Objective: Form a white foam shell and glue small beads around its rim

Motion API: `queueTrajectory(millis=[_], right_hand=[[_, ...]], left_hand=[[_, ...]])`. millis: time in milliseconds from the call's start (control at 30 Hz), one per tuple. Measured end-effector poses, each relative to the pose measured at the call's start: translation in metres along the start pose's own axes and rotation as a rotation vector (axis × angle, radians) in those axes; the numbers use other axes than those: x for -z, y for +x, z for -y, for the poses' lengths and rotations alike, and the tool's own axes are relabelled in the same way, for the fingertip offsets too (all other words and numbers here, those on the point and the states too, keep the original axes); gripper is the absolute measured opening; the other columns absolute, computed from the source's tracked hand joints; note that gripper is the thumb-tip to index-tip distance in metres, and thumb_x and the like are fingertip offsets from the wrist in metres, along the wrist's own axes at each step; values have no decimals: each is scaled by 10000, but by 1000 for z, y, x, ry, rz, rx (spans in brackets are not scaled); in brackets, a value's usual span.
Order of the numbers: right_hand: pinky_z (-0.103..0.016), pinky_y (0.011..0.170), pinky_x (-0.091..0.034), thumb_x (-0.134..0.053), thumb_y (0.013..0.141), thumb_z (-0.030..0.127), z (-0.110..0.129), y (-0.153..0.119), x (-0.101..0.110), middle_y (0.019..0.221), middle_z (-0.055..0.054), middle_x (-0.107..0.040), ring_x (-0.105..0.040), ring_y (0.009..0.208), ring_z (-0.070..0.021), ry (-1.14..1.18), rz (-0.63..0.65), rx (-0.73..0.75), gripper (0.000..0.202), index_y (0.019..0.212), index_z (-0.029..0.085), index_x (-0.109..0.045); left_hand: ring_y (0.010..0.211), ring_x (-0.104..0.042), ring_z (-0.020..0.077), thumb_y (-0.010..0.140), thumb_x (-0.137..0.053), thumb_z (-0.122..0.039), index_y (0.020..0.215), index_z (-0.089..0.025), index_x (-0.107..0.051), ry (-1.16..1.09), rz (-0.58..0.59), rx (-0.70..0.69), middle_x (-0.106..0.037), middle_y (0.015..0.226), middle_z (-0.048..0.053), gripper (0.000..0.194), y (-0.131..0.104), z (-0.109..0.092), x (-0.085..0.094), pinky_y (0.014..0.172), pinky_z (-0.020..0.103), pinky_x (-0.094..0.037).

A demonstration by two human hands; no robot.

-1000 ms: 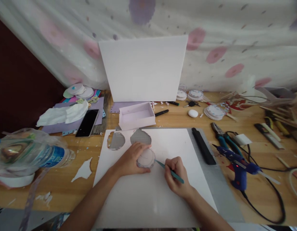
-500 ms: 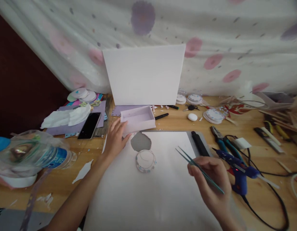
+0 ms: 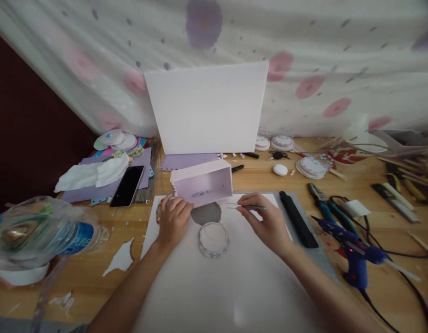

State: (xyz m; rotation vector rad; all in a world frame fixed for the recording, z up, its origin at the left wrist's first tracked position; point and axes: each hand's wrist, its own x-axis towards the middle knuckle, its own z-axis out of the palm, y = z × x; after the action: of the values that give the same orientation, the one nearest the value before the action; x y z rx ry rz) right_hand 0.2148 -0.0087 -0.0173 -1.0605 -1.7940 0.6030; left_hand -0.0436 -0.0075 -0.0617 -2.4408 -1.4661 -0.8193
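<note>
My left hand (image 3: 175, 218) grips the lower left edge of a shallow pale lilac box (image 3: 200, 172). The box is tipped so that its open side faces me, and a few small bluish bits lie inside. In my right hand (image 3: 267, 226) I pinch a pair of thin teal tweezers (image 3: 255, 207), their tips pointing left, just below the box's right corner. A wire ring with small pale blue and white pieces (image 3: 214, 240) lies on the white sheet (image 3: 186, 282). Behind the ring, a hole in the sheet shows the grey mat (image 3: 207, 214).
A black cylinder (image 3: 299, 219) lies along the mat's right side. Further right are pliers (image 3: 319, 203) and a blue glue gun (image 3: 352, 249) with its cord. On the left are a phone (image 3: 127, 186) and a plastic bottle (image 3: 71, 238). A white board (image 3: 207, 108) stands behind.
My left hand has tipped the box up towards me, and small bits inside now show. My right hand has brought the tweezers left and forward, close to the box.
</note>
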Motion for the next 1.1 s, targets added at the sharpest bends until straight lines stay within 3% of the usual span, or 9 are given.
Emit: queueTrajectory(millis=[233,433,667,833,1000,1100], right_hand=[[-254,574,-492,-649,825,235,-21,21,-42,834,-22,-683,-639,708,-139,-14,-158,45,133,812,228,-516],[-256,568,-426,-607,851,278,-36,25,-58,713,-17,-684,-608,608,-145,-324,-83,145,171,705,225,-536],[-266,573,-399,-596,856,292,-45,25,-68,685,-10,-684,-607,602,-156,-435,-63,171,189,686,226,-546],[-269,578,-441,-620,834,256,-42,24,-68,723,-8,-700,-637,630,-160,-336,-114,164,143,715,231,-546],[-252,505,-445,-667,795,236,-20,21,-46,725,-1,-693,-658,655,-158,-81,-312,51,155,718,238,-532],[-244,477,-424,-671,793,251,-14,17,-36,716,-3,-687,-665,671,-161,-79,-339,21,173,704,235,-523]], left_hand=[[885,-562,205,845,-448,-61,867,-224,-645,-6,-21,-26,-674,763,23,257,1,-1,0,968,451,-347],[857,-551,202,817,-442,-32,829,-196,-642,-4,-99,-39,-656,722,27,259,3,-2,-1,951,432,-365],[848,-552,198,835,-443,-49,840,-189,-651,10,-106,-58,-657,729,33,251,2,-2,-2,958,431,-371],[858,-553,199,846,-438,-52,841,-185,-644,24,-90,-42,-655,740,36,245,2,-1,-2,961,429,-369],[882,-543,203,850,-447,-52,855,-186,-636,11,-72,-72,-652,759,34,231,7,6,0,958,426,-375],[900,-536,208,848,-449,-55,878,-189,-637,-2,-51,-87,-651,775,36,233,9,8,-1,968,436,-370]])
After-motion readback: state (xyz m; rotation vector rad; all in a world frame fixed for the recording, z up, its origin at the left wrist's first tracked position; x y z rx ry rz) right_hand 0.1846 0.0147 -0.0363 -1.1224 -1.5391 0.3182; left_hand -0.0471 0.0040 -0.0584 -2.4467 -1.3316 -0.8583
